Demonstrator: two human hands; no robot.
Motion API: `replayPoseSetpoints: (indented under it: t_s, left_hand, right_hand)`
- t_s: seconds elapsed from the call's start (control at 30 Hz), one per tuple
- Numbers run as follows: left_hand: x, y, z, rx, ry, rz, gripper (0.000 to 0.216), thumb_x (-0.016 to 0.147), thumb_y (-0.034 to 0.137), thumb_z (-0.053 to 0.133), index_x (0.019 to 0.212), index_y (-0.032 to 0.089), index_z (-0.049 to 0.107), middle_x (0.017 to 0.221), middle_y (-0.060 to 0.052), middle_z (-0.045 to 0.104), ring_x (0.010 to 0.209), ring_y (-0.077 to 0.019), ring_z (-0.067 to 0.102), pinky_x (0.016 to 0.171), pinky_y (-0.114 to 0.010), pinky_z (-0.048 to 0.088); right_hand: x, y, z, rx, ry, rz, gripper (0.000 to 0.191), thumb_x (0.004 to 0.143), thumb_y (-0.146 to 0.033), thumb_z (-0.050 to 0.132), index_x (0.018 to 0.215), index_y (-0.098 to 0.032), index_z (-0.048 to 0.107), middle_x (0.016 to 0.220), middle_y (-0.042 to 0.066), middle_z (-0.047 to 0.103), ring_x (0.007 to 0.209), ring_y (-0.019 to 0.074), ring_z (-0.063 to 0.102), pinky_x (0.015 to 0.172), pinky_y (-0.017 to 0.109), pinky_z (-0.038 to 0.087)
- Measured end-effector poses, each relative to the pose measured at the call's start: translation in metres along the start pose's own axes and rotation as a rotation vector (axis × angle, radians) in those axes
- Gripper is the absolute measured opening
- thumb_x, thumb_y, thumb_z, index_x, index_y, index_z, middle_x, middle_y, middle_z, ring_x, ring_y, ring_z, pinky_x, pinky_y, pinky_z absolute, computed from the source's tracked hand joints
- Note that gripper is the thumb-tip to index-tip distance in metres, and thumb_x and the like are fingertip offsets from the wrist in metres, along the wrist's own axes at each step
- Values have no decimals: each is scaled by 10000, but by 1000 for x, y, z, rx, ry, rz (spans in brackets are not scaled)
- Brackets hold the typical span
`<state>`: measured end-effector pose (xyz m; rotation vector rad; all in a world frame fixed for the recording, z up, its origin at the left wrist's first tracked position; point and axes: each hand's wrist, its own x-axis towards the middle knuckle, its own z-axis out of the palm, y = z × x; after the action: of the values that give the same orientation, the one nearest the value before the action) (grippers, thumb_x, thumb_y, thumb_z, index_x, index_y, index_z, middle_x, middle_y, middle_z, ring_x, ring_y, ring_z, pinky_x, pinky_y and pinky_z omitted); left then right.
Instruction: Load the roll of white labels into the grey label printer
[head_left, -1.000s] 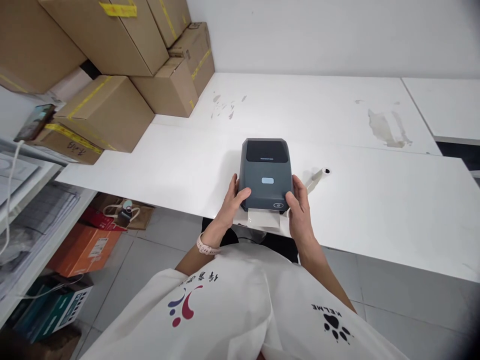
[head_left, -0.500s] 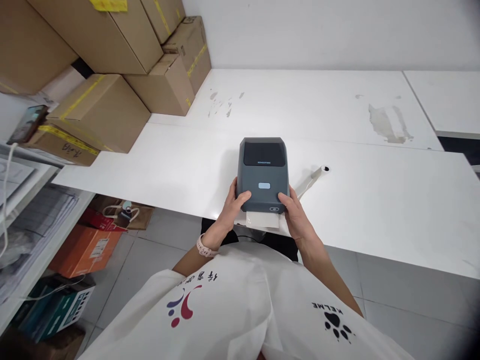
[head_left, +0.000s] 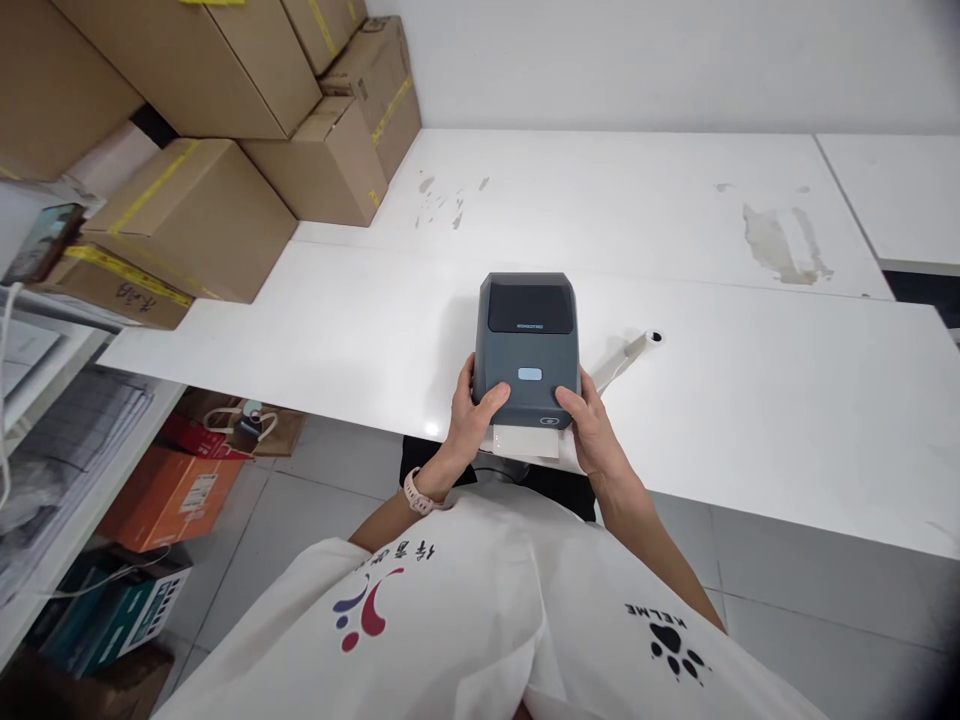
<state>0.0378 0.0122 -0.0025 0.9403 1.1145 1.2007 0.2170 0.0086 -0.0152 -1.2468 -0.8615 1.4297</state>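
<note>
A dark grey label printer with a black window and a pale button is at the near edge of the white table. My left hand grips its left side, thumb lying on the top cover and the other fingers partly hidden along the side. On the opposite side my right hand holds the printer in the same way, its thumb by the front right corner. A white label strip sticks out of the printer's front, towards my body. Right of the printer lies a small white paper roll, its loose end trailing towards the printer.
Cardboard boxes with yellow tape are stacked at the table's left end. A phone lies on one of them. Worn patches mark the white table. Below left stand an orange box and a shelf with papers.
My left thumb has slid slightly inward and to the right across the printer's cover. The camera view has shifted a little; the printer stays in about the same place.
</note>
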Motion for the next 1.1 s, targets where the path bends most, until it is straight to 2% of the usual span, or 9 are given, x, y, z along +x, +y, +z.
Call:
replayPoseSetpoints:
  t_s: [0.33, 0.67, 0.77, 0.83, 0.9, 0.93, 1.0, 1.03, 1.1]
  left_hand:
    - [-1, -1, 0, 39, -3, 19, 766, 898, 552, 697, 1554, 296, 397, 1565, -128, 536, 1410, -350, 549, 1123, -501, 512]
    - [6, -1, 1, 35, 23, 73, 701, 859, 550, 732, 1452, 242, 520, 1461, -127, 624, 1332, -336, 605, 1081, -469, 530]
    - [-2, 2, -8, 82, -6, 11, 734, 853, 564, 731, 1474, 255, 490, 1548, -120, 552, 1415, -327, 537, 1123, -439, 487]
    - [-15, 0, -18, 171, 57, -52, 734, 835, 584, 743, 1453, 269, 503, 1572, -118, 518, 1420, -314, 519, 1093, -408, 486]
    - [-33, -3, -27, 276, 195, -22, 632, 820, 596, 752, 1321, 243, 595, 1416, -116, 621, 1260, -271, 602, 996, -372, 505]
    - [-40, -5, -30, 298, 202, -22, 508, 836, 601, 730, 1166, 220, 661, 1218, -95, 697, 1087, -231, 649, 919, -348, 509]
    - [-51, -7, -30, 281, 56, -134, 455, 846, 638, 684, 809, 184, 679, 827, -42, 687, 733, -152, 599, 711, -303, 472]
    - [-53, -6, -28, 255, -35, -205, 497, 844, 653, 669, 696, 178, 649, 712, -24, 643, 625, -125, 539, 635, -292, 429]
    - [-53, -3, -20, 180, -166, -317, 531, 816, 652, 685, 596, 174, 610, 614, -7, 594, 529, -94, 463, 554, -279, 349]
  right_hand:
    - [2, 5, 3, 53, 54, -15, 870, 754, -580, 811, 1518, -312, 492, 1579, 60, 549, 1500, 360, 460, 1250, 612, 378]
    - [4, 6, 6, 80, 95, -23, 881, 713, -564, 822, 1488, -282, 511, 1514, 80, 606, 1441, 373, 525, 1237, 601, 394]
    - [6, 8, 5, 76, 108, -3, 930, 682, -585, 832, 1496, -286, 495, 1538, 69, 587, 1465, 366, 502, 1256, 584, 375]
    - [7, 9, 4, 70, 105, 1, 946, 674, -602, 831, 1500, -289, 493, 1534, 61, 594, 1471, 362, 498, 1264, 575, 367]
    - [7, 9, 3, 62, 87, -1, 923, 692, -611, 816, 1501, -301, 497, 1512, 51, 618, 1452, 360, 520, 1255, 580, 380]
    - [7, 8, 3, 58, 73, -2, 903, 708, -609, 808, 1501, -306, 500, 1502, 47, 628, 1441, 358, 533, 1247, 583, 391]
    - [6, 7, 2, 51, 50, -9, 871, 731, -602, 797, 1498, -306, 507, 1489, 46, 640, 1422, 357, 552, 1231, 584, 413]
    - [6, 6, 3, 49, 45, -16, 865, 736, -598, 796, 1496, -301, 511, 1484, 46, 644, 1418, 356, 556, 1230, 580, 416]
    - [5, 5, 3, 43, 48, -27, 867, 735, -599, 800, 1494, -294, 514, 1472, 44, 653, 1416, 352, 556, 1239, 575, 406]
